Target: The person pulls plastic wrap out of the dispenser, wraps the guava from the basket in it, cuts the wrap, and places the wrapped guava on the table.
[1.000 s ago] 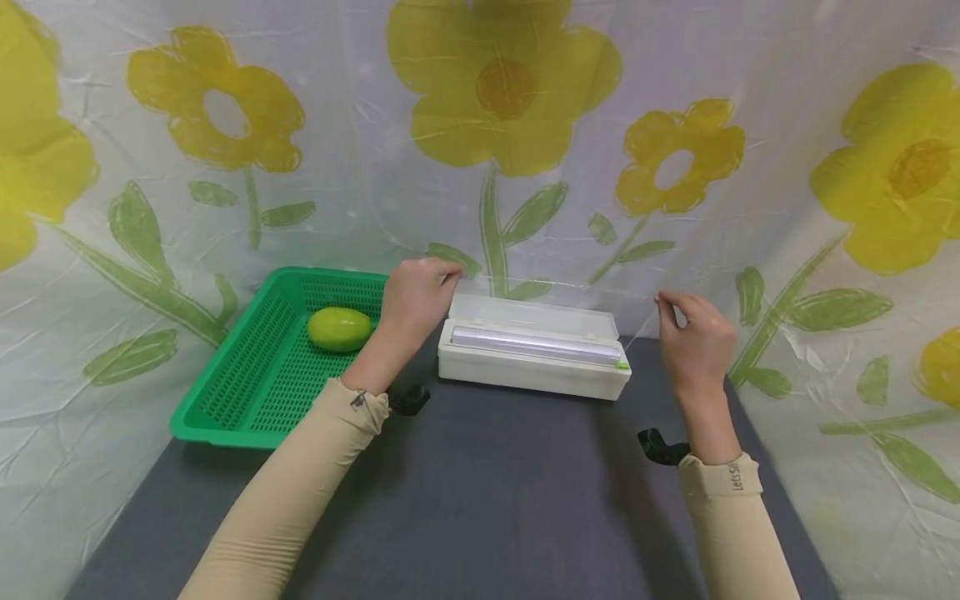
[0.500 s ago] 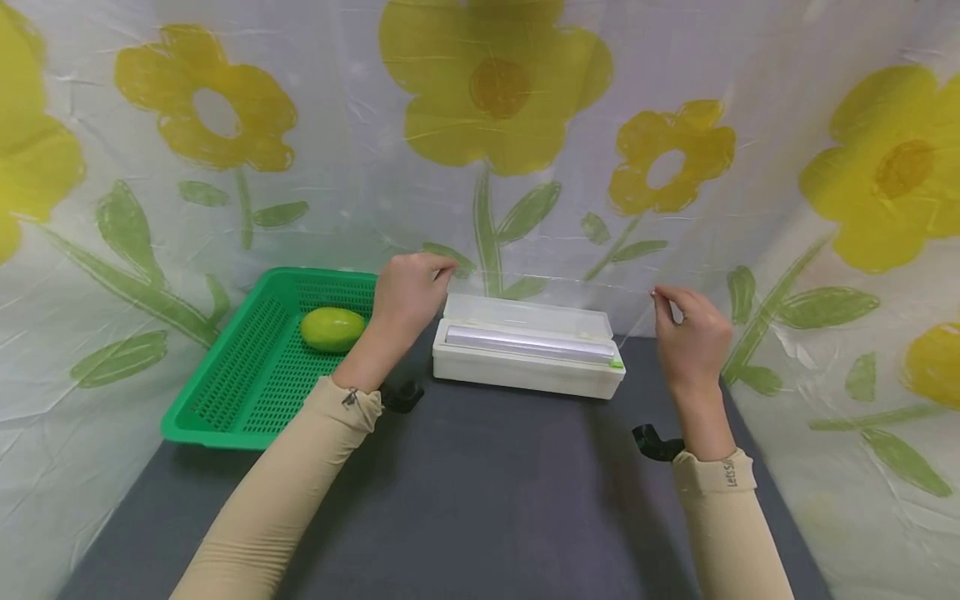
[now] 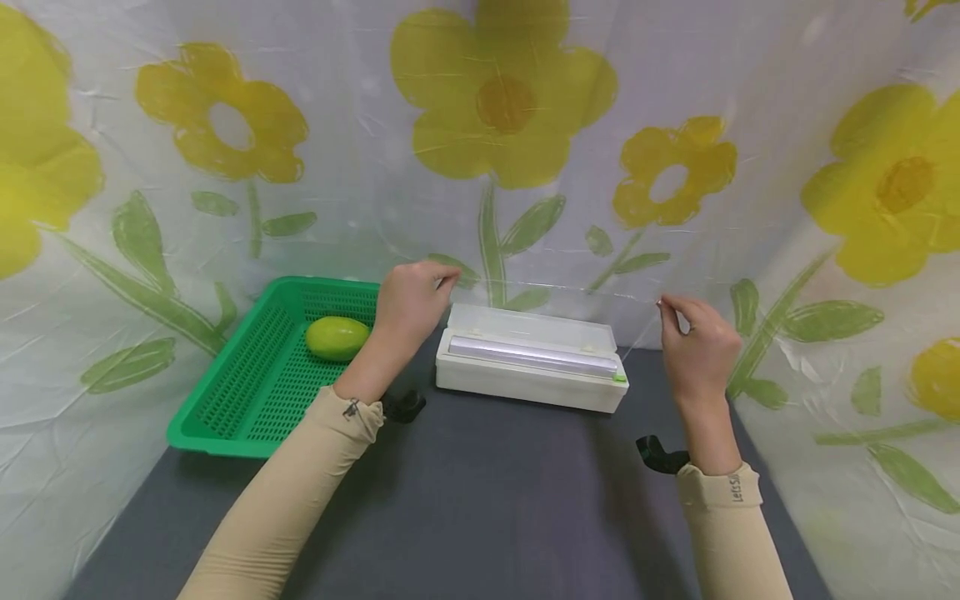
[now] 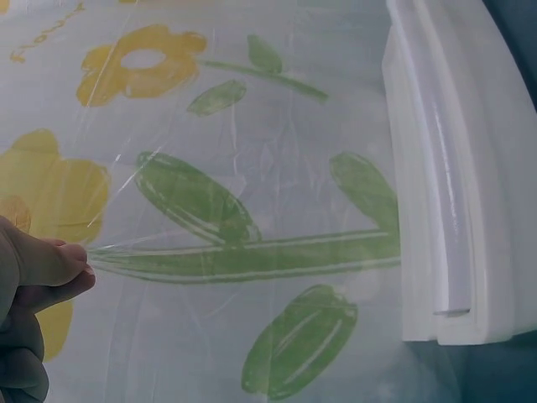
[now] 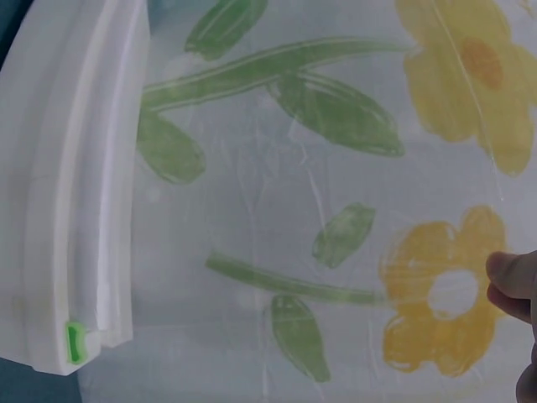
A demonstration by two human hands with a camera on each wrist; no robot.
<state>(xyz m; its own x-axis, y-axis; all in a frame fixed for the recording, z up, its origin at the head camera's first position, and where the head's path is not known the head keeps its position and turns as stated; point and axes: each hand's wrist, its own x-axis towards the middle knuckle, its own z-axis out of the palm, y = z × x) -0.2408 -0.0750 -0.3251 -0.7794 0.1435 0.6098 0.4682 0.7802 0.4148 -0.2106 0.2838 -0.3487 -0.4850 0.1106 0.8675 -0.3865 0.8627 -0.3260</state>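
Note:
A sheet of clear cling film (image 3: 555,289) stretches between the two raised hands, above and behind a white cling film dispenser (image 3: 528,379). The left hand (image 3: 411,304) pinches one corner of the film between thumb and forefinger, and in the left wrist view creases fan out from those fingertips (image 4: 74,256). On the other side the right hand (image 3: 697,342) pinches the opposite corner. The dispenser's translucent lid (image 3: 532,327) stands open at the back, and a green slider (image 3: 620,378) sits at its right end. The film is nearly invisible against the curtain.
A green plastic basket (image 3: 217,446) stands at the left, partly behind the left forearm. It holds a yellow-green oval fruit (image 3: 337,338). A flower-printed plastic curtain (image 3: 337,225) hangs behind the dark grey table (image 3: 495,500).
The head view has tilted and shifted slightly. Both hands keep their pinch on the film, in almost the same place over the dispenser.

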